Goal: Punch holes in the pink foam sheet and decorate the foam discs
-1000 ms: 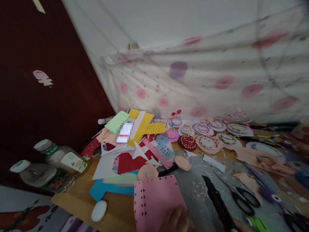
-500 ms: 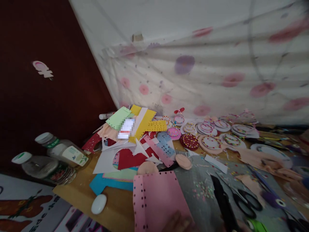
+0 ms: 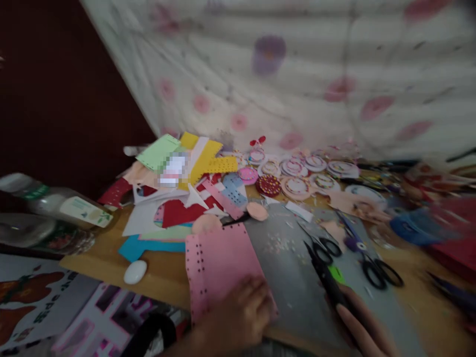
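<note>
Head view, blurred w/ motion. L hand is seen at the near edge, fingers bent down onto the near end of the pink sheet. Pressed flat or pinched? Can't be told through the blur. The sheet, w/ rows of punched holes along its left side, is laid half on the wooden table, half on the grey mat.

R hand is closed round a long black tool, tip pointed far across the mat; what tool exactly can't be made out. Just beside the tip, black scissors are lying on the mat. A second pair is lying further right.

Far-left of the sheet, a heap of coloured paper scraps is piled. Right of that, decorated round discs are spread along the far edge, below a flowered cloth. A white oval object is sat near-left on the table. Clear bottles are lying at the far-left corner.
</note>
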A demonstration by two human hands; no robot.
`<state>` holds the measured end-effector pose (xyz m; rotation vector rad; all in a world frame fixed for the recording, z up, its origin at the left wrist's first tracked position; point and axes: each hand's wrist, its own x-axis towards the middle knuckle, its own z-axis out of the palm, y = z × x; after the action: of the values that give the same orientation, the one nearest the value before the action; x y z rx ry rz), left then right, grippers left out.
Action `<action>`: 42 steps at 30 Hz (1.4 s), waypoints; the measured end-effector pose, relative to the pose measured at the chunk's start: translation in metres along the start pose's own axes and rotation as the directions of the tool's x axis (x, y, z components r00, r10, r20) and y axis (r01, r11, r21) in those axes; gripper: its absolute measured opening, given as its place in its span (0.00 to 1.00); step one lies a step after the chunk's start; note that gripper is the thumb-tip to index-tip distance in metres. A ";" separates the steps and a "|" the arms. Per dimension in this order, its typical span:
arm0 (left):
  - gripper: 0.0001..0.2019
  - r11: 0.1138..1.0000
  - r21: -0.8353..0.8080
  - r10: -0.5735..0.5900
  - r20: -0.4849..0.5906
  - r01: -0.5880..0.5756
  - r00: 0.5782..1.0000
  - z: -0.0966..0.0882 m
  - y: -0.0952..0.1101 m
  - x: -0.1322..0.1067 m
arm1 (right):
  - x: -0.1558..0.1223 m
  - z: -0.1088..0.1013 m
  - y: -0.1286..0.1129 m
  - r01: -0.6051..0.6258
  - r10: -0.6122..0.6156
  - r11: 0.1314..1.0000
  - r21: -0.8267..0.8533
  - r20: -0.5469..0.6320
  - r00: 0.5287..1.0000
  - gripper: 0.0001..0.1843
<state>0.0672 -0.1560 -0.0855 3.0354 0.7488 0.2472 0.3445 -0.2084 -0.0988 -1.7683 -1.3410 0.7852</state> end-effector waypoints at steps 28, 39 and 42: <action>0.27 0.981 -0.177 -0.041 0.232 0.084 0.972 -0.026 0.003 -0.001 | -0.066 -0.020 -0.040 0.217 0.029 0.912 -0.348 0.582 0.812 0.12; 0.18 0.939 -0.319 -0.071 0.179 0.126 0.981 -0.035 -0.004 0.008 | -0.074 -0.010 -0.039 0.129 0.082 0.934 -0.335 0.548 0.832 0.09; 0.16 0.928 -0.334 -0.106 0.185 0.164 0.977 -0.033 -0.006 0.015 | -0.076 -0.012 -0.037 0.105 0.103 0.931 -0.349 0.529 0.842 0.08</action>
<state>0.0728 -0.1451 -0.0511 2.6205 0.8005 0.1101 0.3167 -0.2792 -0.0588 -1.9011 -1.9699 1.1549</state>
